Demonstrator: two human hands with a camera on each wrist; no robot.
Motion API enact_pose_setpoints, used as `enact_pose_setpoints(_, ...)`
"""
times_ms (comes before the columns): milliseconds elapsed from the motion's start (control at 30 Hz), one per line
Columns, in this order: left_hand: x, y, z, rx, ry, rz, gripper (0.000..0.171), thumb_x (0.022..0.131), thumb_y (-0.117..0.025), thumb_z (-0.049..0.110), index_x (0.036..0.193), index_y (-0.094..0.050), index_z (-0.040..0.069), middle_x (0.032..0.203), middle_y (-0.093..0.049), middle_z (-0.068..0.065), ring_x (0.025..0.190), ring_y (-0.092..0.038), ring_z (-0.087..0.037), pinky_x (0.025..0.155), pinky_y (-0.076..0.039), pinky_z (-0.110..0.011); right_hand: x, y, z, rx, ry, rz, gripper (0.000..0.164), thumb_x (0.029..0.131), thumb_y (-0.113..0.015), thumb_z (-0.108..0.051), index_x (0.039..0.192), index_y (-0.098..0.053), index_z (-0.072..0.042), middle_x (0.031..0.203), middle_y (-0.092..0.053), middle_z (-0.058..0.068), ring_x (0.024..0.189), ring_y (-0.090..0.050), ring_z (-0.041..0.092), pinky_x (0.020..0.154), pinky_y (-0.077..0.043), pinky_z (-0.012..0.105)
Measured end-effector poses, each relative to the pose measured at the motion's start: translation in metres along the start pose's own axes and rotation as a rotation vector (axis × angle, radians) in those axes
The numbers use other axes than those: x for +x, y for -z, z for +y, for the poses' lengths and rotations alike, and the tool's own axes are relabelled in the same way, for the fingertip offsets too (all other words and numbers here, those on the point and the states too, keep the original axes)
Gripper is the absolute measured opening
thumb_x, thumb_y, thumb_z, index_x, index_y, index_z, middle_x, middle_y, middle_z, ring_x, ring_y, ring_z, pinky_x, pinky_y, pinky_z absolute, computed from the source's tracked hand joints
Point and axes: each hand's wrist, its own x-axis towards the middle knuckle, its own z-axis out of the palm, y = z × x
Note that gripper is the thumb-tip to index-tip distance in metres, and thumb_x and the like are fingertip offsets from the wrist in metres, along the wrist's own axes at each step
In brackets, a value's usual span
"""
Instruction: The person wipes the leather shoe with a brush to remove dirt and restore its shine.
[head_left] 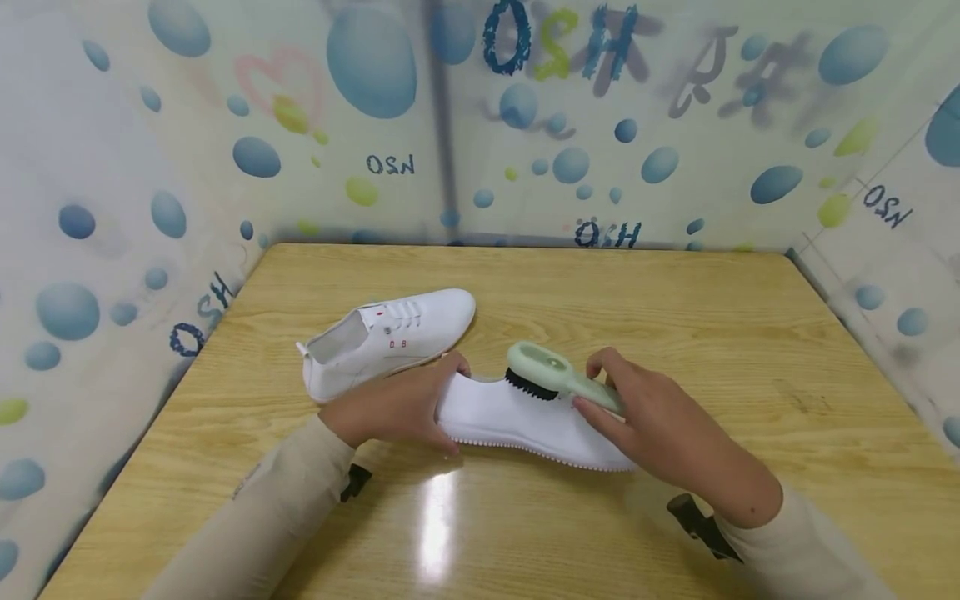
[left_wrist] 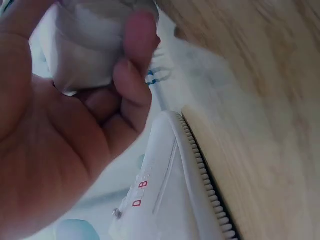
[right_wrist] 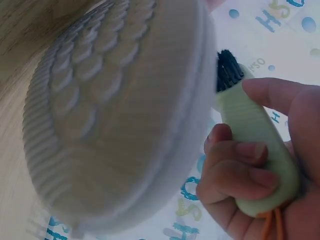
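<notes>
A white shoe (head_left: 517, 421) is held up over the table, its heel end gripped by my left hand (head_left: 408, 404). In the left wrist view the fingers of that hand (left_wrist: 85, 130) curl round the heel. My right hand (head_left: 652, 417) grips the handle of a light green brush (head_left: 540, 367), whose black bristles rest against the shoe's upper near its opening. From the right wrist, the shoe's textured sole (right_wrist: 100, 100) faces the camera, and the brush handle (right_wrist: 260, 145) lies within curled fingers. An orange cord hangs from the handle's end.
A second white shoe (head_left: 397, 333) with laces and small red marks stands on the wooden table (head_left: 675, 300), behind my left hand. Walls with a bubble print (head_left: 570, 167) border the table at the back and sides.
</notes>
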Motion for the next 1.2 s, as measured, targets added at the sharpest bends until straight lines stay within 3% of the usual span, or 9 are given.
enact_pose_setpoints(233, 0.001, -0.001, 0.000, -0.045, -0.049, -0.020, 0.069, 0.071, -0.088, 0.044, 0.122, -0.046, 0.024, 0.094, -0.063, 0.009, 0.079, -0.060, -0.006, 0.072, -0.049, -0.024, 0.000, 0.001, -0.014, 0.000, 0.029, -0.023, 0.029, 0.093, -0.070, -0.029, 0.115, -0.056, -0.016, 0.086, -0.060, -0.003, 0.065, -0.049, 0.008, 0.056, -0.042, 0.022)
enact_pose_setpoints(367, 0.000, -0.001, -0.002, -0.071, -0.048, -0.048, 0.068, 0.072, -0.088, 0.044, 0.123, -0.047, 0.027, 0.091, -0.063, 0.011, 0.077, -0.060, -0.005, 0.071, -0.049, -0.024, 0.002, -0.010, -0.021, -0.068, 0.159, 0.010, 0.030, 0.091, -0.070, -0.026, 0.116, -0.058, -0.015, 0.095, -0.065, -0.001, 0.066, -0.049, 0.006, 0.059, -0.043, 0.023)
enact_pose_setpoints(500, 0.001, -0.002, -0.005, -0.089, -0.069, -0.075, 0.065, 0.072, -0.088, 0.045, 0.121, -0.049, 0.025, 0.092, -0.063, 0.010, 0.078, -0.059, -0.006, 0.071, -0.049, -0.024, 0.003, -0.021, -0.023, -0.120, 0.286, 0.075, 0.033, 0.088, -0.071, -0.025, 0.119, -0.063, -0.016, 0.091, -0.060, -0.003, 0.060, -0.042, 0.004, 0.055, -0.039, 0.020)
enact_pose_setpoints(600, 0.001, -0.003, -0.007, -0.131, -0.061, -0.103, 0.065, 0.072, -0.088, 0.045, 0.119, -0.049, 0.024, 0.095, -0.064, 0.009, 0.081, -0.059, -0.007, 0.073, -0.049, -0.025, 0.004, -0.025, -0.023, -0.121, 0.327, 0.079, 0.034, 0.090, -0.071, -0.028, 0.122, -0.068, -0.017, 0.087, -0.057, -0.003, 0.059, -0.039, 0.003, 0.054, -0.037, 0.019)
enact_pose_setpoints(767, 0.002, -0.004, -0.007, -0.171, 0.005, -0.121, 0.065, 0.073, -0.086, 0.050, 0.118, -0.048, 0.022, 0.096, -0.064, 0.006, 0.082, -0.060, -0.009, 0.073, -0.049, -0.027, 0.004, -0.023, -0.021, -0.157, 0.305, 0.059, 0.036, 0.091, -0.072, -0.032, 0.126, -0.070, -0.022, 0.084, -0.058, -0.002, 0.058, -0.038, 0.003, 0.052, -0.035, 0.019)
enact_pose_setpoints(967, 0.002, -0.001, -0.005, -0.004, 0.098, -0.091, 0.068, 0.070, -0.075, 0.073, 0.113, -0.048, 0.027, 0.086, -0.063, 0.012, 0.073, -0.059, -0.005, 0.065, -0.048, -0.027, 0.007, -0.025, -0.021, -0.140, 0.273, 0.064, 0.036, 0.091, -0.072, -0.033, 0.126, -0.070, -0.026, 0.079, -0.054, -0.005, 0.056, -0.036, 0.002, 0.051, -0.033, 0.019)
enact_pose_setpoints(1033, 0.002, 0.001, -0.004, 0.036, 0.111, -0.085, 0.069, 0.068, -0.075, 0.075, 0.111, -0.049, 0.026, 0.084, -0.063, 0.013, 0.070, -0.058, -0.006, 0.063, -0.047, -0.028, 0.011, -0.028, -0.022, -0.125, 0.292, 0.061, 0.036, 0.092, -0.071, -0.033, 0.127, -0.070, -0.025, 0.080, -0.056, -0.004, 0.057, -0.036, 0.002, 0.051, -0.034, 0.019)
enact_pose_setpoints(1200, 0.008, 0.002, -0.005, -0.017, 0.098, -0.104, 0.065, 0.069, -0.080, 0.066, 0.107, -0.051, 0.022, 0.088, -0.063, 0.012, 0.075, -0.058, -0.008, 0.068, -0.048, -0.029, 0.020, -0.034, -0.027, -0.166, 0.290, 0.046, 0.036, 0.095, -0.068, -0.036, 0.129, -0.068, -0.027, 0.086, -0.061, -0.001, 0.056, -0.039, 0.003, 0.050, -0.034, 0.019)
